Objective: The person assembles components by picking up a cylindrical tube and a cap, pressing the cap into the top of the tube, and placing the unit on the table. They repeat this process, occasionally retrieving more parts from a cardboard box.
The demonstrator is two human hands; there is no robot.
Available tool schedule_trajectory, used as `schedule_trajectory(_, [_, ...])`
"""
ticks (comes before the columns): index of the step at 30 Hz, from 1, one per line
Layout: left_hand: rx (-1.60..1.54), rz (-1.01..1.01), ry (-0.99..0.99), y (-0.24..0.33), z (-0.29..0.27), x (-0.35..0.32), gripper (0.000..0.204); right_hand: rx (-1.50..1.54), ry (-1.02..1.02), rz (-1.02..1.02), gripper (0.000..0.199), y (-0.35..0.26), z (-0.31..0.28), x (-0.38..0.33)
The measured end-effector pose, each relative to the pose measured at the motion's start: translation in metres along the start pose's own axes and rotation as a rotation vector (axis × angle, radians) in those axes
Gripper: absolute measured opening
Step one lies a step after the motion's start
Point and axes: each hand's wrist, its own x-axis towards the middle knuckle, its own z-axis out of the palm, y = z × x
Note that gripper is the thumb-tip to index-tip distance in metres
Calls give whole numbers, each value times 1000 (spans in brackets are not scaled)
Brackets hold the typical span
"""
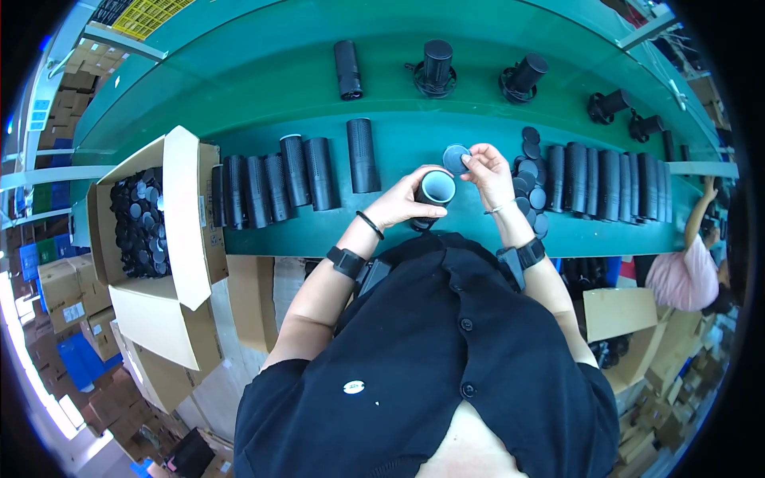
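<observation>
My left hand (405, 203) is wrapped round a black cylindrical tube (437, 188), whose open, light-lined mouth faces up at me near the table's front edge. Between the fingers of my right hand (488, 171) is a round dark disc (457, 159), pinched just beyond the tube's rim and apart from it. Beside my right wrist lies a pile of loose dark discs (527, 177). One more black tube (362, 155) lies on the green table a little beyond my left hand.
Rows of black tubes lie at left (275, 183) and right (610, 183). An open carton (195, 215) holding many discs stands at the left. Farther back are black stands (436, 72) and a single tube (347, 70). A person in pink (684, 275) works at far right.
</observation>
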Motion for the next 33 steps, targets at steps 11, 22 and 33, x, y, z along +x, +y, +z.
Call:
schedule_trajectory(11, [-49,-72,-5,-2,-3,0,73,-171,-214,143,46,-10,-15,2])
schedule_trajectory(22, [-103,-61,16,-3,1,0,74,417,-530,232,84,-1,1,-21])
schedule_trajectory(33, [123,70,130,-25,-2,12,70,62,-349,55,65,-14,-17,-3])
